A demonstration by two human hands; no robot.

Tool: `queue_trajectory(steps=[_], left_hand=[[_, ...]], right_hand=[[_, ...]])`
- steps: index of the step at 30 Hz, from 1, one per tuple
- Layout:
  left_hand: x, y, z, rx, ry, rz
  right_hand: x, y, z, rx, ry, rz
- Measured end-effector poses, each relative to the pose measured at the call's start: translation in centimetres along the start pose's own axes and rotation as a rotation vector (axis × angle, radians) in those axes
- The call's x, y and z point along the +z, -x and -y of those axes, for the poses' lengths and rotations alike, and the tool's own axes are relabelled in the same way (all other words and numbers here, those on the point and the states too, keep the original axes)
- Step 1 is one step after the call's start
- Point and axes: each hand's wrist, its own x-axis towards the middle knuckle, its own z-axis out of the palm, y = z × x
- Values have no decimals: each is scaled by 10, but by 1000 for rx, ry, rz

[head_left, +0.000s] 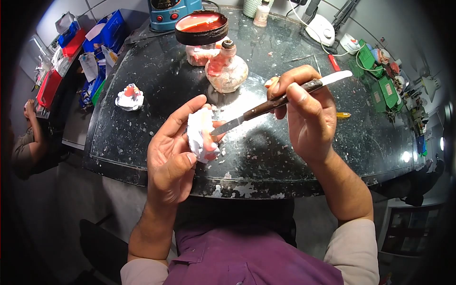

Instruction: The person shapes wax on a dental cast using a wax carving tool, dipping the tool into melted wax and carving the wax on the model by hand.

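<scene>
My left hand [171,159] is closed around a white plaster dental model [195,135] with pink wax along its side, held above the front of the bench. A wax knife [261,109] with a dark wooden handle lies between the fingers of my right hand [308,104]. Its metal blade [230,126] reaches the pink wax on the model; whether it touches cannot be told. The knife's other, pale end points up to the right. A small orange-pink piece [271,82] shows by my right fingertips. A second plaster model [129,98] with pink wax sits at the left.
A wax-smeared spirit lamp [227,71] stands beyond my hands, beside a round dark pan [201,35] of red wax. Behind are a blue machine [175,13] and a small bottle [261,14]. A yellow cutter [343,115] lies right. Another person's arm [33,128] shows far left.
</scene>
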Motion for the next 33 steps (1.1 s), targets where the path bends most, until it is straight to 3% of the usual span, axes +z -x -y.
queue_trajectory(steps=[33], left_hand=[[1, 0, -2, -15, -4, -5]], right_hand=[[2, 1, -1, 15, -31, 51]])
